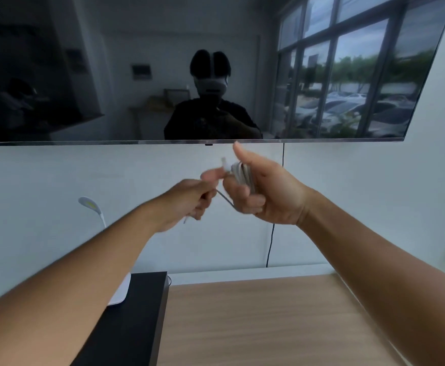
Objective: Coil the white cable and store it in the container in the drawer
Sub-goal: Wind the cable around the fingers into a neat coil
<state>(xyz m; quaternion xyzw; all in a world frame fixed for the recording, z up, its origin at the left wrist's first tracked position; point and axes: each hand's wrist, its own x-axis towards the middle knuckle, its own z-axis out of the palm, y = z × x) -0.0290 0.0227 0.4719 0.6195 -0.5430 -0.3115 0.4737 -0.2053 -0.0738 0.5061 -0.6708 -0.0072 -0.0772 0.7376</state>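
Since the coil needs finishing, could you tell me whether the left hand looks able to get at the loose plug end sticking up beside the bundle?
Probably yes. The left hand is right beside the white cable bundled in the right hand, and the plug end stands clear above the fingers, though motion blur hides the details.

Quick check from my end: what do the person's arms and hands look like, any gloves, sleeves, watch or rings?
Both forearms are bare up to the frame edge, with no sleeves in view. The left hand and right hand wear no gloves. No watch, band or ring shows on either, though the left hand is blurred, so small items there cannot be ruled out.
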